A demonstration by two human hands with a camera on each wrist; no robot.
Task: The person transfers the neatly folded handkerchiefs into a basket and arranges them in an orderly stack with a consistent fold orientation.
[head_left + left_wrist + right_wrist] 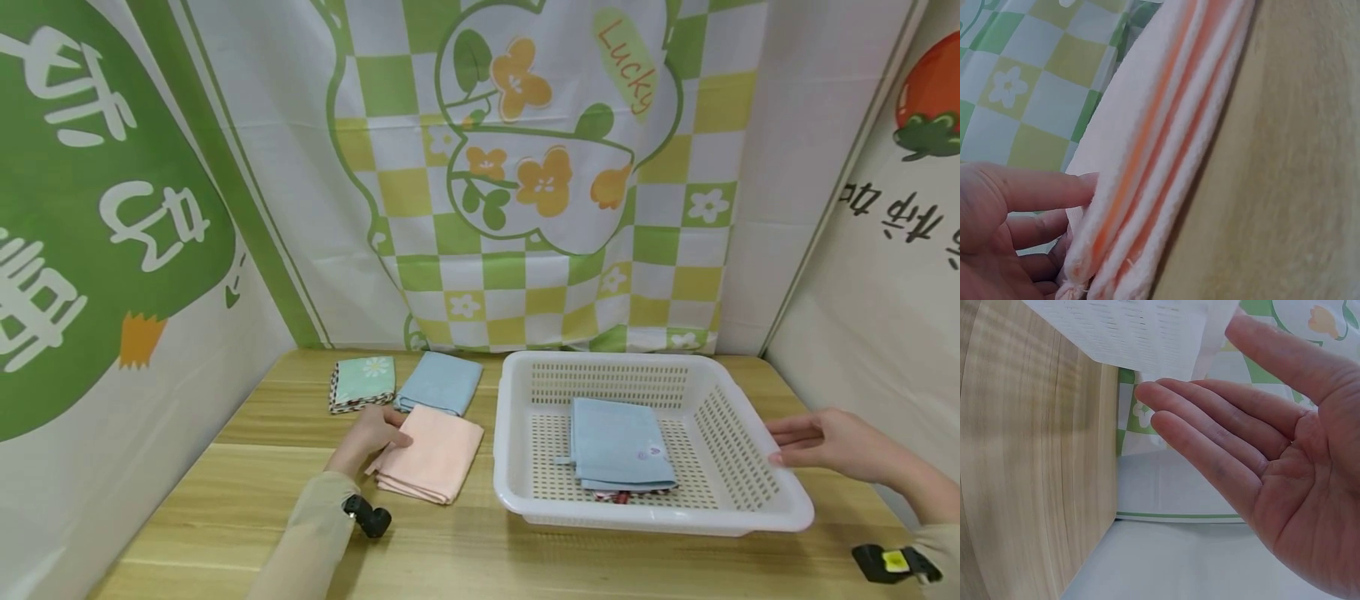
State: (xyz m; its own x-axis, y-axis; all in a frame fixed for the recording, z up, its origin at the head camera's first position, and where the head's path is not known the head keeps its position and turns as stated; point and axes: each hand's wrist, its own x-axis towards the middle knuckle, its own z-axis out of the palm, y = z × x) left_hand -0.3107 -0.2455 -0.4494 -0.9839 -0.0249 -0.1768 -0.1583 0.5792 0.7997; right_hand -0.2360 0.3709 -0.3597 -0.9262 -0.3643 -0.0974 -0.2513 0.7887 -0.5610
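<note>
A folded pink towel [432, 454] lies on the table left of the white basket. At its left edge my left hand [372, 435] pinches it, thumb on top; in the left wrist view the towel's stacked layers [1147, 150] show beside the thumb. My right hand [843, 446] is at the right rim of the white plastic basket [652, 518]. In the right wrist view the fingers [1216, 428] are straight, below the rim, with the thumb up against it. Inside the basket sits a folded blue towel [618, 442], a red patterned cloth [622, 497] peeking out beneath it.
Behind the pink towel lie a second folded blue towel [442, 383] and a green towel [365, 382] with a flower and a spotted edge. Printed curtains [540, 183] enclose the wooden table [247, 492] at the back and both sides.
</note>
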